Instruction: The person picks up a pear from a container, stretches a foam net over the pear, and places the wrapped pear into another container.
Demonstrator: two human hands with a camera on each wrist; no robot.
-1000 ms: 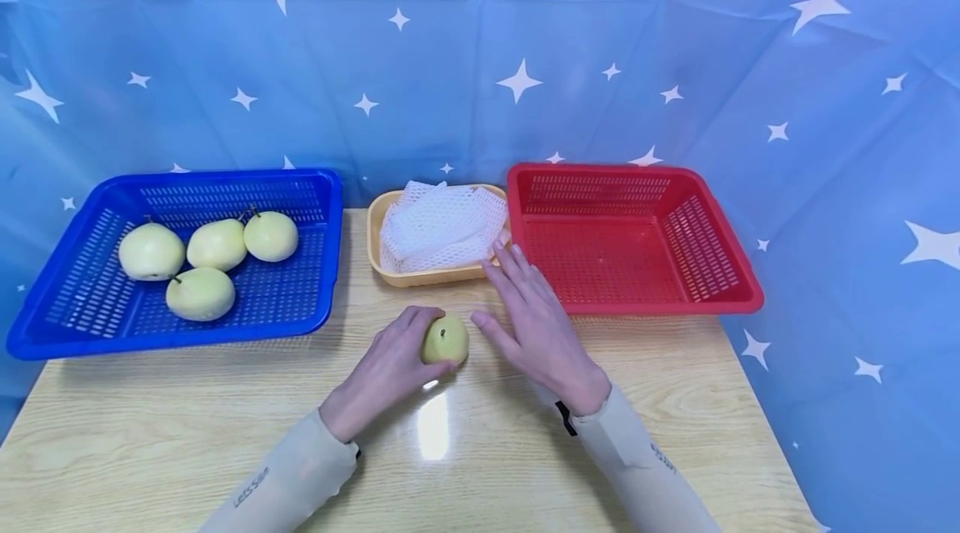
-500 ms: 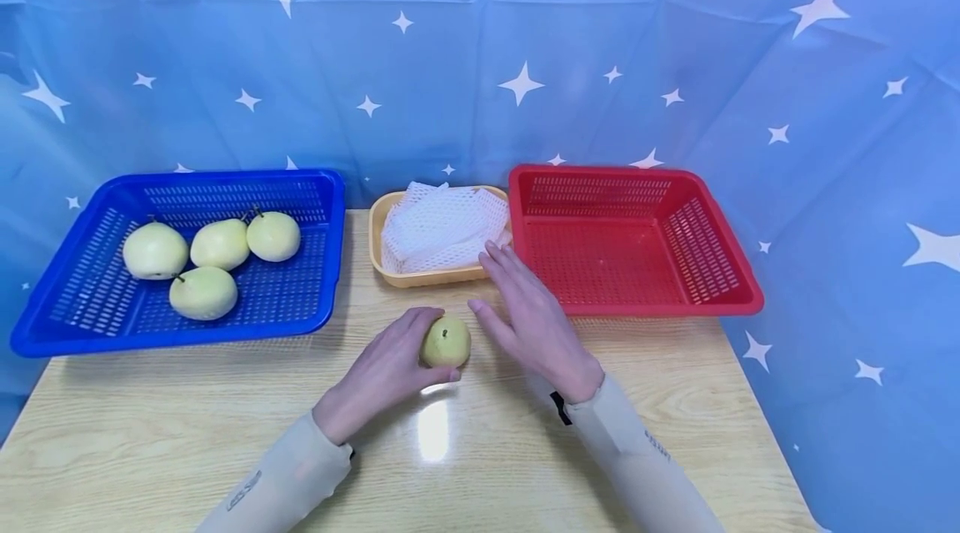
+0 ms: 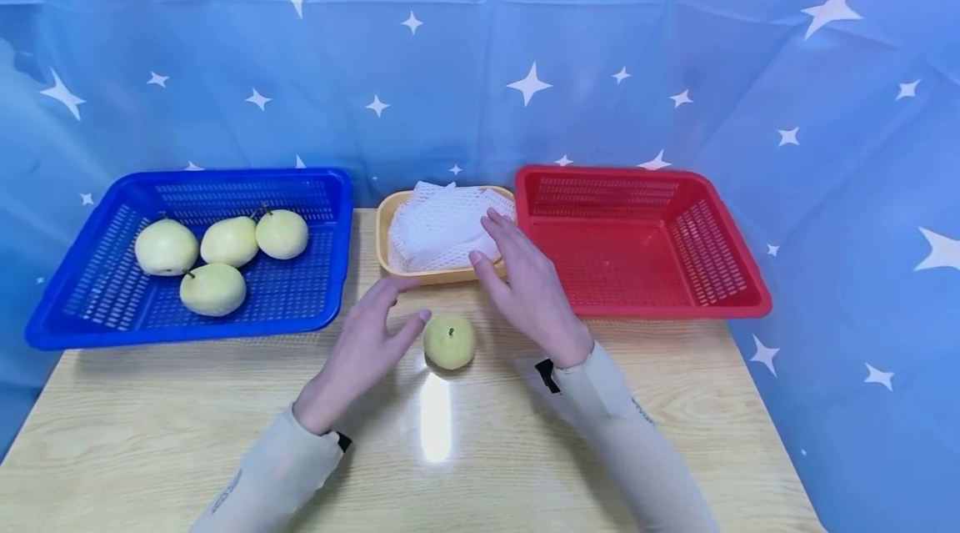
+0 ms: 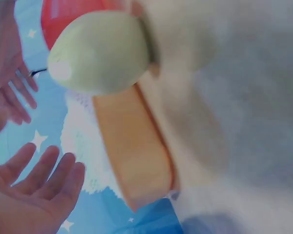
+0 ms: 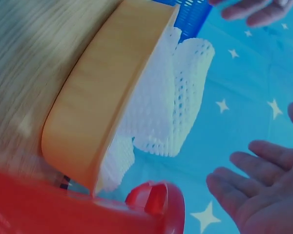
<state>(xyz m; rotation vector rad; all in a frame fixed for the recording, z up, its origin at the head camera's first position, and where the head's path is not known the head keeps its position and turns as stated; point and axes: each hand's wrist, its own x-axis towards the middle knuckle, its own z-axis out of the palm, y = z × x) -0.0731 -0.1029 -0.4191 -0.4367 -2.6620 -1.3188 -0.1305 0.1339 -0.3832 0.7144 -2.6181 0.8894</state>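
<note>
A yellow-green pear (image 3: 450, 343) stands by itself on the wooden table, stem up. My left hand (image 3: 365, 347) is just left of it, apart from it, fingers spread and holding nothing. In the left wrist view the same pear (image 4: 100, 52) shows large, beyond the relaxed fingers of my left hand (image 4: 39, 190). My right hand (image 3: 531, 287) hovers at the front right of a small orange-yellow basket (image 3: 442, 277), its fingertips overlapping the white foam fruit nets (image 3: 442, 224) in the head view. From the right wrist, my right hand (image 5: 263, 185) shows with straight, bare fingers beside the nets (image 5: 173, 97).
On the left a blue basket (image 3: 300, 324) holds several pears (image 3: 213, 289). To the right, a red basket (image 3: 675, 308) with nothing in it stands close beside the small basket. Behind them hangs a blue curtain (image 3: 450, 57) with white stars.
My left hand has let go of the pear and drawn back to the left. My right hand has moved slightly up over the foam nets. The pear stays on the table.
</note>
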